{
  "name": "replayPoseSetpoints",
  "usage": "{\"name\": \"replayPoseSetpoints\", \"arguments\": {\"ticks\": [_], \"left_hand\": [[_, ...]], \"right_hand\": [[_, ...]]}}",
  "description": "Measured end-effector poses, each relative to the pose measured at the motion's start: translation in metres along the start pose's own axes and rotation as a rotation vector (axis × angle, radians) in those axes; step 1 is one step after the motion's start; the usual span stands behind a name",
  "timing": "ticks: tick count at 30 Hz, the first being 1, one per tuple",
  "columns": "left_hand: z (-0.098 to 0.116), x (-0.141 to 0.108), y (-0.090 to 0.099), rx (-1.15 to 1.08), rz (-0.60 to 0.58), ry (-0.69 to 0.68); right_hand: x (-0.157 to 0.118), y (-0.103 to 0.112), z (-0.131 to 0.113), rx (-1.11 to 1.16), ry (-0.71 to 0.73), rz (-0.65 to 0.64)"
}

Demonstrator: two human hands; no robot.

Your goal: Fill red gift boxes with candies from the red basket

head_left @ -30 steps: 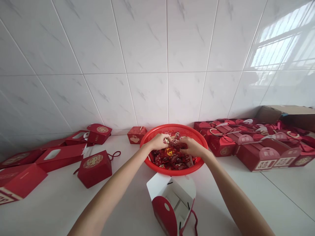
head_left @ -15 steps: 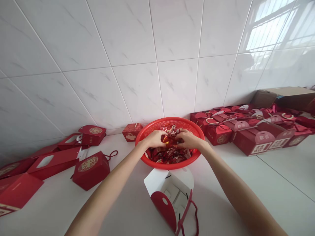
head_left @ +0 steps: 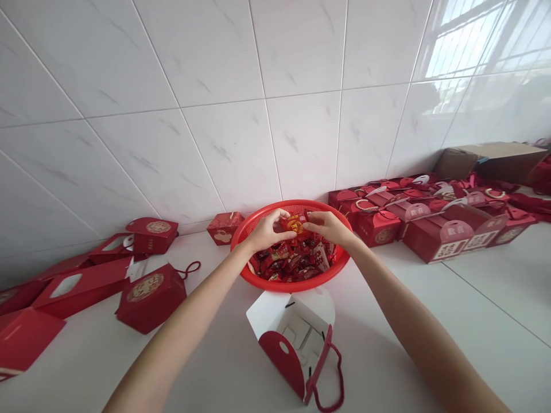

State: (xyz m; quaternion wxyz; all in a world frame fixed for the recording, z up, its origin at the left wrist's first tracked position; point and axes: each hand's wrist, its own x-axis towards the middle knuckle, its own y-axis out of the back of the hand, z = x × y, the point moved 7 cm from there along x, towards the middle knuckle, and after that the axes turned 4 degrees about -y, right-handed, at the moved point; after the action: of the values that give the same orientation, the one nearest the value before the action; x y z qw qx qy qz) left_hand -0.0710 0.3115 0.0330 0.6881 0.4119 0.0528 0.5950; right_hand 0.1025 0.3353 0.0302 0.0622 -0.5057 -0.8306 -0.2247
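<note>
A red plastic basket [head_left: 297, 285] holds a heap of wrapped candies [head_left: 293, 261], mostly dark red. Above the heap, a red wrapped candy with a yellow print [head_left: 296, 224] is between my two hands. My left hand [head_left: 269, 231] grips its left side, thumb at the front. On the other side, my right hand [head_left: 329, 228] has thumb and fingers closed on the same candy. In front of the basket, between my forearms, an opened red gift box [head_left: 286, 364] with a white inside shows a bare interior; a dark red cord handle [head_left: 341, 378] hangs at its right.
Several red gift boxes [head_left: 150, 298] lie on the white counter at the left. A small red box [head_left: 224, 228] stands beside the basket by the tiled wall [head_left: 224, 149]. Many closed boxes [head_left: 451, 229] are grouped at the right, with a cardboard carton [head_left: 460, 163] behind them.
My hands have risen out of the heap, bringing up the yellow-printed candy between them. The whole view has shifted slightly, and the boxes stay in place.
</note>
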Motion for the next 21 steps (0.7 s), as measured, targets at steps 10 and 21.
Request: {"name": "replayPoseSetpoints", "arguments": {"ticks": [10, 21], "left_hand": [[-0.012, 0.000, -0.020, 0.370, -0.362, 0.044], [-0.011, 0.028, -0.065, 0.603, -0.605, 0.159]], "right_hand": [[-0.008, 0.028, 0.019, 0.601, -0.251, 0.361], [-0.008, 0.027, 0.025, 0.874, -0.368, 0.397]]}}
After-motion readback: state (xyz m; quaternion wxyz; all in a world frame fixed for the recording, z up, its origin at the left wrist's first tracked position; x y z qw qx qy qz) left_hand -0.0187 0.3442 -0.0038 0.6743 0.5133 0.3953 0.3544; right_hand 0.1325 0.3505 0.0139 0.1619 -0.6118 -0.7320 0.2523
